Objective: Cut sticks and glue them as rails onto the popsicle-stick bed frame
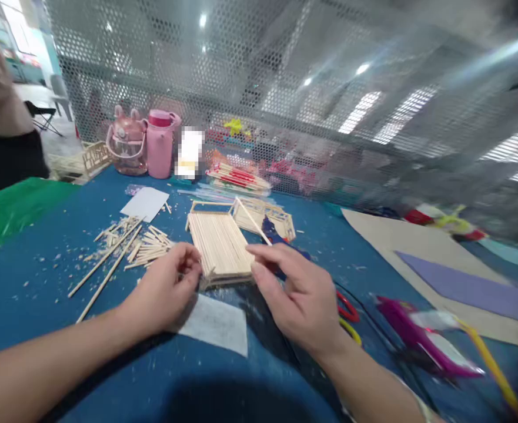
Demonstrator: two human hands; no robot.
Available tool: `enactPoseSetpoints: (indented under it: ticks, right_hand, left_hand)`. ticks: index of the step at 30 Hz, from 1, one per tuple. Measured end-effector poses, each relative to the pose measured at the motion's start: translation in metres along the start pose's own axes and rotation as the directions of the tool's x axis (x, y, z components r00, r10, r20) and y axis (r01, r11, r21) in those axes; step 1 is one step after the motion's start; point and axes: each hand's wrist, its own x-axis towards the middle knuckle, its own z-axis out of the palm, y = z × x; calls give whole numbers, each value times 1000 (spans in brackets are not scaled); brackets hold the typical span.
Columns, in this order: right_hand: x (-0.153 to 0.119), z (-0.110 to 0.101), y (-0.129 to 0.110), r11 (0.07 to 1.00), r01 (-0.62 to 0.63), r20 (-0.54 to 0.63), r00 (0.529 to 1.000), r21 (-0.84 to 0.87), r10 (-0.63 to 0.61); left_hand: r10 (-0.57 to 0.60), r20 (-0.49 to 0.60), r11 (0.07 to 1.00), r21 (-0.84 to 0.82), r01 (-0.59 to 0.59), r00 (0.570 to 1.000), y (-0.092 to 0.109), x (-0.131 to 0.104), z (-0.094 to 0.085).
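Observation:
A small model of thin wooden sticks [221, 241] lies before me, its flat deck of sticks side by side and a raised rail at the far end. My left hand [166, 288] is closed at its near left corner, fingers curled against the edge. Thumb and forefinger of my right hand [300, 294] pinch the near right corner. Frayed, string-like material shows along the front edge. Just beyond my right hand is a dark blue tool [270, 229], partly hidden. A white paper piece [217, 323] lies below the model.
Cut sticks [150, 247] and long sticks [109, 282] lie at left, near a white card [144, 204]. Another stick frame [263, 217] stands behind. Pink bottles [159, 147] line the mesh wall. Scissors [347, 308], a magenta packet [421, 338] and a purple sheet [465, 285] are at right.

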Motion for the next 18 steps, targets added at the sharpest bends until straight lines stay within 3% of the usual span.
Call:
enactPoseSetpoints:
  ticks: [6,10,18]
  right_hand:
    - [4,0,4,999,43,207,977,3,-43]
    - [-8,9,10,998,63,165,984,-8,-61]
    - [-26,18,21,990,136,157,978,31,-139]
  left_hand:
    - [29,-39,999,-39,-30,999,-10,-12,7]
    - [-26,39,999,-34,27,999,-13,-16,9]
    - [-50,71,999,-4,50,996,-18,-15,8]
